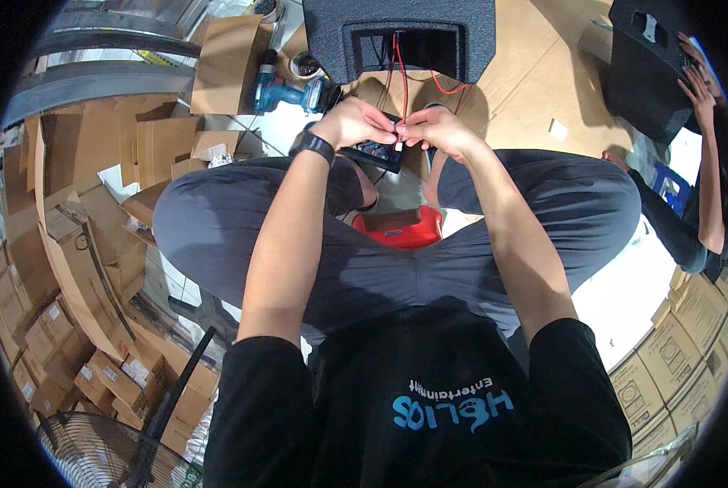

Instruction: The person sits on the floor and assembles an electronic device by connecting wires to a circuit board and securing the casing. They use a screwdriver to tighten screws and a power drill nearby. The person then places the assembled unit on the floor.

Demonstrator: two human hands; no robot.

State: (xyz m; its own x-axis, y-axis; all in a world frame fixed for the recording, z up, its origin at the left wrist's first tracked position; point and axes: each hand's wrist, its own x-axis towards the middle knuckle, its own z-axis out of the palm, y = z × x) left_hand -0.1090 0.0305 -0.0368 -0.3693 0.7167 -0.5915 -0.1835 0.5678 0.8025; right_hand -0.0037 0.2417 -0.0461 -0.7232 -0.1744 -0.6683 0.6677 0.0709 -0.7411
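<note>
My left hand point(356, 122) and my right hand point(445, 132) meet in front of me, fingertips nearly touching. The right one pinches a red wire point(404, 93) that hangs out of the opening of a black speaker cabinet point(323, 41). A small white connector point(399, 146) shows just below the fingertips. My left fingers are closed in a pinch beside it; what lies between them is too small to make out. Beneath both hands is a dark panel with a circuit board point(373, 153), partly covered by them.
A teal cordless drill point(286, 96) lies left of the cabinet. Between my legs sits a red plastic piece point(400, 230). Cardboard boxes point(79, 244) crowd the left, and stacked cartons point(664, 366) stand lower right. A co-worker's hand point(697, 85) rests by another black cabinet point(644, 81).
</note>
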